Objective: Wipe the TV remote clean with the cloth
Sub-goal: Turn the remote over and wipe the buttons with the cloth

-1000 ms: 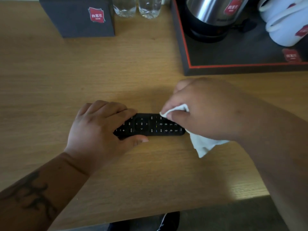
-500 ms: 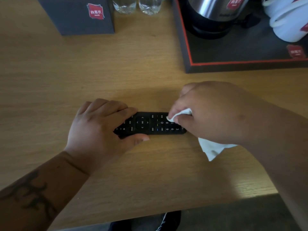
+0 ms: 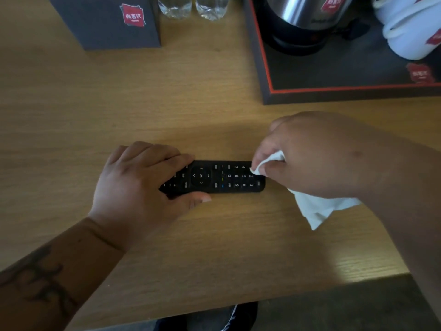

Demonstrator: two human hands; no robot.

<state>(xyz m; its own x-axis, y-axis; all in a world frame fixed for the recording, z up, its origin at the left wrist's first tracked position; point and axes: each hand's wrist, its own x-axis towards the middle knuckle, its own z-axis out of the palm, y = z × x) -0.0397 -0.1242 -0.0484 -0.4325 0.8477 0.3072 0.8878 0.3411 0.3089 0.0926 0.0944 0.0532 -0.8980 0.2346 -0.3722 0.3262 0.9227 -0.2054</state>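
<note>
1. Black rectangular plastic TV remote point(image 3: 214, 176) lies flat, buttons up, lengthwise 9-to-3 on the light wooden table point(image 3: 71, 115), near the front edge.
2. Left hand point(image 3: 140, 187) clamps its 9 o'clock end: fingers over the far edge, thumb on the near edge. Pins it well.
3. Right hand point(image 3: 317, 154) pinches the crumpled white cloth point(image 3: 317, 206); a cloth tip touches the number keys at the 3 o'clock end, the rest trails under the palm.
4. Change: over the last second the cloth has slid from mid-keypad out toward the 3 o'clock end. Reads as one stroke nearly finished; the left-hand end looks unwiped.
5. Room: bare table at 3 and 6 o'clock. At 12–1 o'clock the dark tray with red trim point(image 3: 298, 96) sits near the right hand; grey box point(image 3: 107, 22) at 11, well apart.
</note>
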